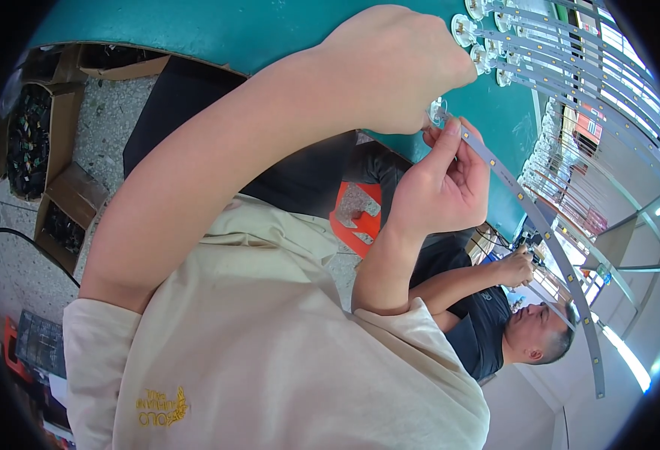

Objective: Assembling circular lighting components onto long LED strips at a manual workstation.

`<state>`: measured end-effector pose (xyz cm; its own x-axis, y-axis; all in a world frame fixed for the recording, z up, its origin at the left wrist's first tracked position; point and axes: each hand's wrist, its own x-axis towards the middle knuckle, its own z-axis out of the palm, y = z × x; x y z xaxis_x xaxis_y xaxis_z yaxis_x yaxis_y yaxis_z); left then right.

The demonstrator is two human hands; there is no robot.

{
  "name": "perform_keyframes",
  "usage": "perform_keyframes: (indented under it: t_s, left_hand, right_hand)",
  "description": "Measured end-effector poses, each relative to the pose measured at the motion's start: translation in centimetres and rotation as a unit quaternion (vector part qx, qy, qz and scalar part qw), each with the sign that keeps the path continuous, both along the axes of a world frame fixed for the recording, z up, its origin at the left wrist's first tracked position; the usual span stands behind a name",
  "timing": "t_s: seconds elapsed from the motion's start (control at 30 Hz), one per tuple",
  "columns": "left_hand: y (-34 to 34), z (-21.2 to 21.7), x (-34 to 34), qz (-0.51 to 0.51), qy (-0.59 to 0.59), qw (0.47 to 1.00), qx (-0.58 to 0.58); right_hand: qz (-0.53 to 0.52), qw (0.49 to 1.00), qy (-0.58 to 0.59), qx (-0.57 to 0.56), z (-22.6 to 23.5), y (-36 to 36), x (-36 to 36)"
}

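Note:
My right hand [446,180] pinches a long, thin LED strip [546,234] near its end, between thumb and fingers. The strip is pale grey with small yellow LEDs, and it bends away toward the lower right. Above it, my left hand [401,71] is curled with its back toward me, and most of its fingers are hidden. Its fingertips meet a small clear fitting [438,112] at the strip's end, close to my right thumb. Beyond the left knuckles, several similar strips [570,64] stand in a row, with round white bases [464,30] at their ends.
Under my hands lies a green tabletop [225,34]. A co-worker in a dark shirt [487,341] handles something at the right. Cardboard boxes [64,127] with dark parts stand on the floor at left. An orange stool [356,217] is below the table edge.

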<state>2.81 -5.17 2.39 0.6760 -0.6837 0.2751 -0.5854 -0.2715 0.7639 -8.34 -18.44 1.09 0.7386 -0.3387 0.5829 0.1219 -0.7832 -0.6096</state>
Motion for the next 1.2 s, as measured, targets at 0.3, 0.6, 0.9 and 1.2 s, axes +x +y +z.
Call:
perform_keyframes:
  t_s: [0.3,0.6,0.9,1.2]
  left_hand:
    - [0.2,0.2,0.0,0.007,0.003,1.0,0.007]
    - [0.2,0.3,-0.1,0.005,0.004,1.0,0.003]
    - [0.1,0.1,-0.2,0.006,0.0,1.0,-0.006]
    - [-0.1,0.1,-0.1,0.006,-0.009,1.0,-0.002]
  right_hand:
    - [-0.01,1.0,0.002,-0.029,0.2,0.0,-0.4]
    - [-0.011,1.0,-0.014,0.006,0.9,0.3,-0.2]
    - [0.005,0.997,-0.007,0.079,0.4,-0.1,-0.1]
    - [0.009,0.997,-0.018,0.075,-0.2,-0.5,0.0]
